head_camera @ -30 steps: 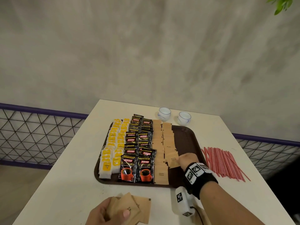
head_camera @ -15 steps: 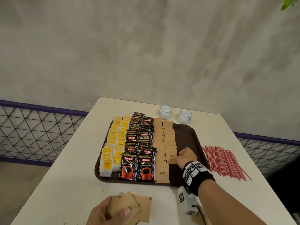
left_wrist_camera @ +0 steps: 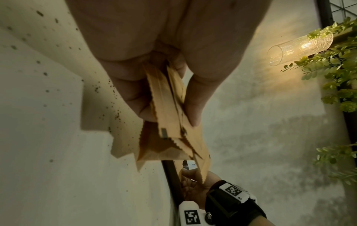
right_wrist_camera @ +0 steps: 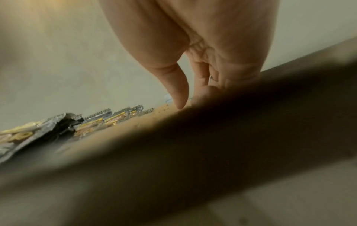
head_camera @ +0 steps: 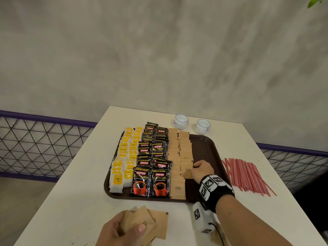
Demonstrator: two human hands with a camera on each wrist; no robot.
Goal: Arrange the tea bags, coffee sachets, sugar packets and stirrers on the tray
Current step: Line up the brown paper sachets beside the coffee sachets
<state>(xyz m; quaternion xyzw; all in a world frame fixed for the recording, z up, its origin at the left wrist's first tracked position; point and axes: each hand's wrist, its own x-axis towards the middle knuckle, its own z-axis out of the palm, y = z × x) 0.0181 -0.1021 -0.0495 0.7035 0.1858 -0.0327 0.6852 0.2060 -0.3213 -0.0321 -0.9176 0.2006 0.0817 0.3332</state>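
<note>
On the brown tray (head_camera: 204, 150) lie two rows of yellow tea bags (head_camera: 124, 157), two rows of black coffee sachets (head_camera: 152, 157) and two rows of brown sugar packets (head_camera: 177, 150). My right hand (head_camera: 196, 167) is low over the near end of the right sugar row and pinches one sugar packet (head_camera: 187, 174) down onto it. In the right wrist view, my thumb and forefinger tips (right_wrist_camera: 181, 105) touch the brown packets (right_wrist_camera: 135, 126). My left hand (head_camera: 122, 231) holds a fanned bundle of sugar packets (head_camera: 147, 221) above the table's front edge; the bundle (left_wrist_camera: 170, 122) sits between thumb and fingers. Red stirrers (head_camera: 246, 174) lie on the table right of the tray.
Two small white cups (head_camera: 180, 121) (head_camera: 203, 126) stand behind the tray. The tray's right third shows bare brown surface. A purple-topped mesh railing (head_camera: 44, 142) runs beside the table on both sides. A grey wall rises behind.
My right hand carried one sugar packet forward and down onto the right sugar row. The left hand stayed in place with its bundle.
</note>
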